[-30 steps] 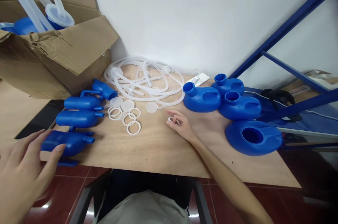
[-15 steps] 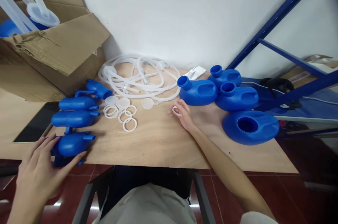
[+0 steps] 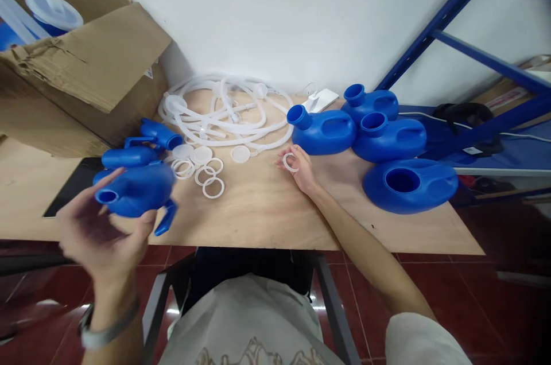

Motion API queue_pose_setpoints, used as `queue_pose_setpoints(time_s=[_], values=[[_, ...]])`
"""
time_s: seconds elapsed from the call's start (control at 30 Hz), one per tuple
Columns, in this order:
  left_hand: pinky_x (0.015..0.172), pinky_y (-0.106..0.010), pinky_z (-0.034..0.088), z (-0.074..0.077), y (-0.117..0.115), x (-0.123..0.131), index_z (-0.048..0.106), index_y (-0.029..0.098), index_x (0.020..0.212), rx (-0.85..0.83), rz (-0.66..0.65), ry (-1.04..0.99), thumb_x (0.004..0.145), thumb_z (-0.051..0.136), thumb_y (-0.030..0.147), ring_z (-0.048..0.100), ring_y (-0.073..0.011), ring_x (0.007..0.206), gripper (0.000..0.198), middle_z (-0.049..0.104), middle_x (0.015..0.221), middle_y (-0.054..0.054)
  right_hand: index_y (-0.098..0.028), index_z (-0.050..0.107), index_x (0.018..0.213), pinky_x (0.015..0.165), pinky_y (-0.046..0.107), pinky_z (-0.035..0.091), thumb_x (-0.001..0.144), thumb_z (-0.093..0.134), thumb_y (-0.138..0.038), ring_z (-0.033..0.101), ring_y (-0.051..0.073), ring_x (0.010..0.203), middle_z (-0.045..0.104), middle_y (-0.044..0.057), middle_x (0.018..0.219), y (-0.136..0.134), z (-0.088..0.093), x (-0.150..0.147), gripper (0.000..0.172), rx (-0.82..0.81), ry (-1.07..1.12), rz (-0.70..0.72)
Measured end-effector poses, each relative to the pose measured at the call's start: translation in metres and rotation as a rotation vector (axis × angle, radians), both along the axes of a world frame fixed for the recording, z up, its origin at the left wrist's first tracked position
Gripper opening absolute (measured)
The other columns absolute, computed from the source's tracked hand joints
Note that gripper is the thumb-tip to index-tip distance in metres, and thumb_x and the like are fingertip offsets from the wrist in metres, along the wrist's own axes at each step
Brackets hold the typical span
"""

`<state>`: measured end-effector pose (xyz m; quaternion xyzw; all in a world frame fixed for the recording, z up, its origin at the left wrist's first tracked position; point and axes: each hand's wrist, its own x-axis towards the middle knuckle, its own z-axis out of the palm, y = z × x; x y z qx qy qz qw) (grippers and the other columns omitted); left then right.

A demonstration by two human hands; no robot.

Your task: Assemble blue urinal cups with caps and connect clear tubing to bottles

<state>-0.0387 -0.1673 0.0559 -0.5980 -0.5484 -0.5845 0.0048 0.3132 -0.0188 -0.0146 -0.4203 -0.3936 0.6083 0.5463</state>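
Note:
My left hand is wrapped round a blue plastic spouted piece with a handle, raised over the table's front left; its narrow opening faces me. Behind it lie similar blue spouted pieces, partly hidden. My right hand rests near the table's middle and pinches a thin white ring. More white rings lie loose to its left, beside flat translucent discs. Just beyond the right hand stands a blue plastic bottle with a wide neck.
Coiled translucent tubing lies along the wall. Several blue bottles stand at the right by a blue metal rack. An open cardboard box holds tubes and blue pieces at the left. A dark flat tablet lies below it.
My left hand has lifted the nearest blue spouted piece off the table and turned it, moving right. My right hand still holds the ring, now tilted more face-on. The view has shifted slightly.

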Motion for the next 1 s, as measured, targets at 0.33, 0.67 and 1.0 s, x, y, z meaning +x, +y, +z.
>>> queue_pose_setpoints(time_s=[0.33, 0.67, 1.0], values=[[0.087, -0.038, 0.062, -0.026, 0.129, 0.128, 0.045, 0.04, 0.153, -0.689, -0.761, -0.742, 0.085, 0.078, 0.045, 0.069, -0.0225, 0.102, 0.076, 0.064, 0.128, -0.005, -0.028, 0.053, 0.094, 0.084, 0.042, 0.061, 0.086, 0.07, -0.064, 0.076, 0.027, 0.097, 0.078, 0.004, 0.104, 0.004, -0.005, -0.001, 0.041, 0.071, 0.027, -0.054], [0.071, -0.024, 0.059, -0.035, 0.14, 0.139, 0.071, 0.022, 0.117, -0.937, -0.726, -0.973, 0.082, 0.081, 0.036, 0.072, -0.0209, 0.099, 0.039, 0.077, 0.116, -0.007, -0.025, 0.064, 0.101, 0.101, 0.036, 0.054, 0.1, 0.052, -0.06, 0.068, 0.023, 0.105, 0.072, 0.007, 0.106, 0.004, -0.018, -0.031, 0.038, 0.158, -0.291, -0.434], [0.096, -0.027, 0.061, -0.036, 0.137, 0.156, 0.076, 0.021, 0.13, -1.188, -0.862, -1.14, 0.097, 0.068, 0.038, 0.069, -0.0247, 0.127, 0.038, 0.073, 0.141, -0.006, -0.022, 0.07, 0.077, 0.084, 0.034, 0.055, 0.086, 0.073, -0.058, 0.066, 0.022, 0.083, 0.07, 0.003, 0.08, 0.002, -0.002, -0.039, 0.038, 0.129, -0.272, -0.145]])
